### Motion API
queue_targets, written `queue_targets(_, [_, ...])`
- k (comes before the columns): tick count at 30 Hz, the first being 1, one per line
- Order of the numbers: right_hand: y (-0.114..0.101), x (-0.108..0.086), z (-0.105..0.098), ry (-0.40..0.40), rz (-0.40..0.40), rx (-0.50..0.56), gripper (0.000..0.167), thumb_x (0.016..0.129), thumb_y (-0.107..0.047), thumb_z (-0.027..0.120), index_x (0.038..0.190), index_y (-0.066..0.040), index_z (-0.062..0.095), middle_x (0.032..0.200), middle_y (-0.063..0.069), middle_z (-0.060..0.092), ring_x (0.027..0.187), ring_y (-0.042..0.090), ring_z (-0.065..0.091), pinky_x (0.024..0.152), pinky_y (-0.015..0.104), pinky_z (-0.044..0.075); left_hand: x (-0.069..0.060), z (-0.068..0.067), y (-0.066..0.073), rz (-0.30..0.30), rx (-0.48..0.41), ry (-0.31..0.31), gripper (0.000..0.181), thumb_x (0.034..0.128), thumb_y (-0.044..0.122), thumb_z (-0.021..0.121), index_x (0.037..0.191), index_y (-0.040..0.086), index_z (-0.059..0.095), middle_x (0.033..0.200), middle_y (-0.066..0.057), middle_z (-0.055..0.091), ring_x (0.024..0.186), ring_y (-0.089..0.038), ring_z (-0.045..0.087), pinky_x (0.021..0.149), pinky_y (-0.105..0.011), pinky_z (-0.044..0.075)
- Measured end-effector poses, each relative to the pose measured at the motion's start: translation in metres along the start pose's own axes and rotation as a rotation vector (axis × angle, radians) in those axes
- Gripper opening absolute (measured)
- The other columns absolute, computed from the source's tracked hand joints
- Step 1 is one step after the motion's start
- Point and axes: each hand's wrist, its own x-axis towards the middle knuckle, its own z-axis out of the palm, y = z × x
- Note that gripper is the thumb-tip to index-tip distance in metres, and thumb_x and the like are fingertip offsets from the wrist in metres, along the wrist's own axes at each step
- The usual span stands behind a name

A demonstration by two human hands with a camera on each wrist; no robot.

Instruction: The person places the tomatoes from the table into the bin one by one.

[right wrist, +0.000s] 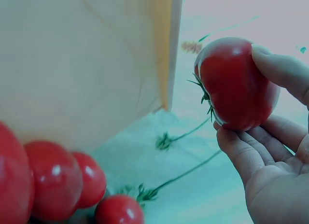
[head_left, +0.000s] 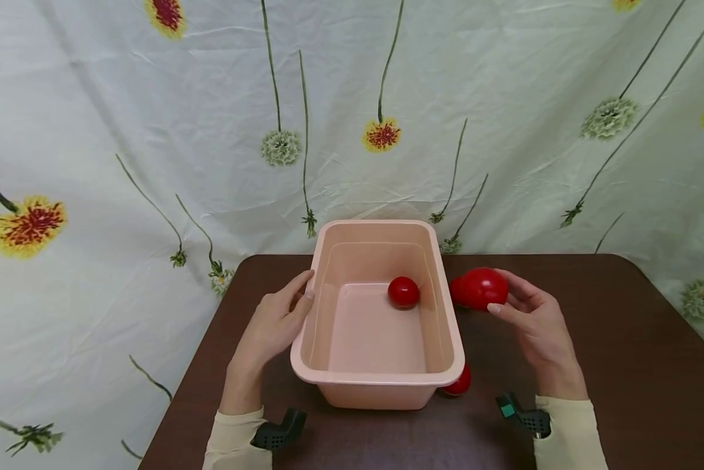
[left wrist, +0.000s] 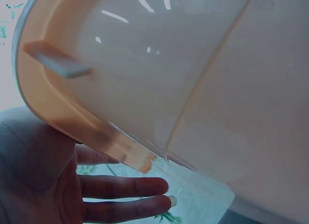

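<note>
- The right hand (head_left: 543,320) pinches a tomato (head_left: 486,288) between thumb and fingertips, at about three o'clock from the peach bin (head_left: 378,378), outside its wall.
- In the right wrist view, the held tomato's green calyx points toward nine o'clock, and the fruit is apart from the bin.
- The left hand (head_left: 274,326) is at nine o'clock on the bin, touching the rim; the fingers in the left wrist view are extended and slightly apart, passing below the rim.
- Inside the bin, a loose tomato (head_left: 403,292) lies at two o'clock from the middle of its floor.
- Just outside the bin, another tomato (head_left: 459,380) shows at four o'clock, partly hidden by the rim.
- The right wrist view has a cluster of red tomatoes (right wrist: 53,180) around seven o'clock, near the bin wall.
- The bin is on a dark brown worktop (head_left: 640,346).
- At twelve o'clock hangs a pale cloth (head_left: 481,72) printed with flowers.
- Both forearms wear cream sleeves (head_left: 569,431).
</note>
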Motion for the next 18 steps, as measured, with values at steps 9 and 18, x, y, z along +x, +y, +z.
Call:
queue_targets(9, [-0.017,-0.009,0.014,-0.073,-0.092,0.024,0.052,0.087,0.013,0.060,0.137,-0.003,0.054,0.121,-0.005,0.067,0.100,0.010,0.068,0.083,0.022,0.055,-0.002,0.002,0.001,-0.011,0.009,0.006,0.046,0.1017,0.034,0.046,0.146,0.022,0.046,0.105,-0.006,0.072,0.088,-0.018,0.068,0.076,-0.036,0.052])
queue_targets(18, [-0.024,-0.014,0.031,-0.160,-0.104,0.040,0.053,0.086,0.015,0.059,0.136,-0.004,0.055,0.123,-0.002,0.067,0.103,0.014,0.067,0.083,0.025,0.056,-0.002,0.001,0.002,0.015,0.019,0.020,0.046,0.1015,0.032,0.047,0.145,0.019,0.047,0.104,-0.006,0.073,0.089,-0.020,0.069,0.077,-0.039,0.052])
